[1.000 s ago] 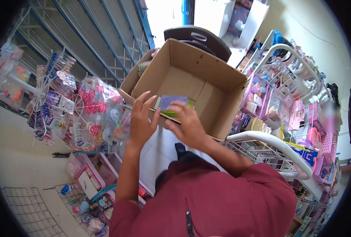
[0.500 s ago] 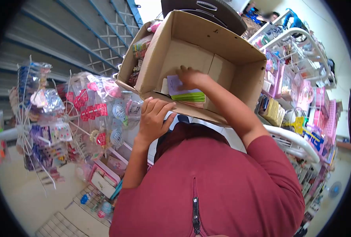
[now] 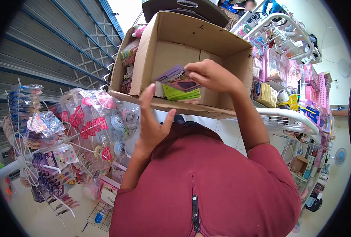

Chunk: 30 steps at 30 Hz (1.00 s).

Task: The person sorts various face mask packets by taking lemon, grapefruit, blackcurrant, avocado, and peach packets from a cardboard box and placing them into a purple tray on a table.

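My right hand pinches a thin purple printed card by its right end and holds it tilted over the cardboard box. Its picture side shows a dark shape and pale lettering. Below the card, a stack of bright green cards lies in the box's near left corner, partly covered by the purple one. My left hand is raised at the near left rim, thumb and fingers spread, holding nothing. One fingertip comes close to the purple card's left end in this view.
Beside the large box on the left, a narrower section holds colourful packets. A wire rack of bagged accessories stands at left. White-framed shelves with pink goods line the right. A brown chair back rises behind the box; a person is partly visible beyond.
My right hand has lifted the purple card up from the stack and tilted it. My left hand has come off the box rim and opened. The view has shifted slightly.
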Each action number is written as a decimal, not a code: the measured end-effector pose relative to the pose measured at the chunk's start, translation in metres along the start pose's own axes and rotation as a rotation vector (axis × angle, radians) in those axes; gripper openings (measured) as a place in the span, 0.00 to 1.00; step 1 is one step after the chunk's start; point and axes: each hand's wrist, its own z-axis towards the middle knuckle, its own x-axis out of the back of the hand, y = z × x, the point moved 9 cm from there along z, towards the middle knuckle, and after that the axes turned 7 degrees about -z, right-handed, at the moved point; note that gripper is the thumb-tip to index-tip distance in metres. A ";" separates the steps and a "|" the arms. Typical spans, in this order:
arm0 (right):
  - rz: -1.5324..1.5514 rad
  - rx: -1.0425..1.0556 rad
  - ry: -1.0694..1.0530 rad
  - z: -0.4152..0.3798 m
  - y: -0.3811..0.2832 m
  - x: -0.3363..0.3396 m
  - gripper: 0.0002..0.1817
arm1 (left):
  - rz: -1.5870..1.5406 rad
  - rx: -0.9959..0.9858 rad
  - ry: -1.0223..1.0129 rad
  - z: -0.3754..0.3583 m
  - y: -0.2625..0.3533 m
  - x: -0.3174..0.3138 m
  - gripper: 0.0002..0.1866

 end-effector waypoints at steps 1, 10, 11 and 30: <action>0.268 0.051 0.015 -0.009 -0.019 0.016 0.13 | -0.004 -0.004 -0.005 0.004 0.007 -0.002 0.42; 0.848 0.301 -0.137 0.009 -0.066 -0.005 0.17 | -0.768 0.435 0.112 -0.008 -0.019 0.025 0.35; 0.872 0.280 -0.206 0.013 -0.062 -0.012 0.19 | -0.796 0.542 0.054 -0.019 -0.027 0.025 0.26; -0.136 -0.110 -0.319 0.036 0.091 -0.117 0.18 | -0.625 0.648 0.193 -0.091 -0.041 0.069 0.12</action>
